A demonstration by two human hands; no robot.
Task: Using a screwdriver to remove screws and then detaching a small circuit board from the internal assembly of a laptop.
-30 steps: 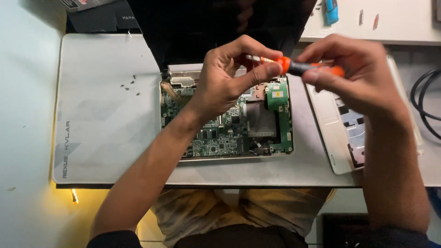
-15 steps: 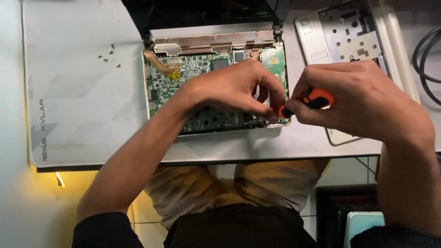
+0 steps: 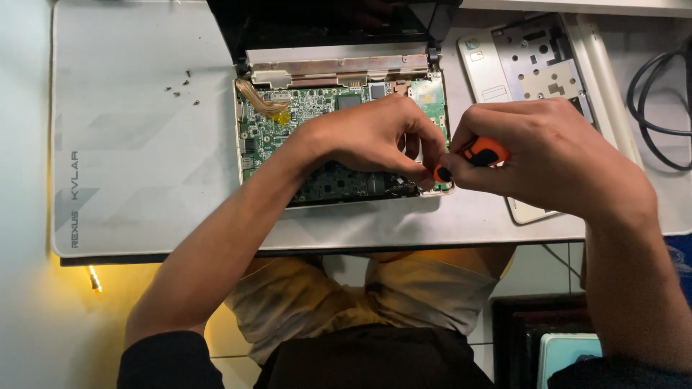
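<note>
Orange and black was the handle of the small screwdriver (image 3: pixel 477 154), gripped closed in the right hand (image 3: pixel 548 155). One second before, both hands held this tool raised above the open laptop (image 3: pixel 339 130); now they had come down to the front right corner of the green circuit board (image 3: pixel 288 126), so the tip seemed to be placed at a screw, though the fingers hid it. The left hand (image 3: pixel 375 137) was curled, its fingertips (image 3: pixel 431 148) pinching at the shaft near the tip to guide it. Some loose small screws (image 3: pixel 182 83) lay on the grey mat (image 3: pixel 137 144) on the table, well apart on the left. A removed white cover panel (image 3: pixel 526 65) lay beside the laptop on the right
</note>
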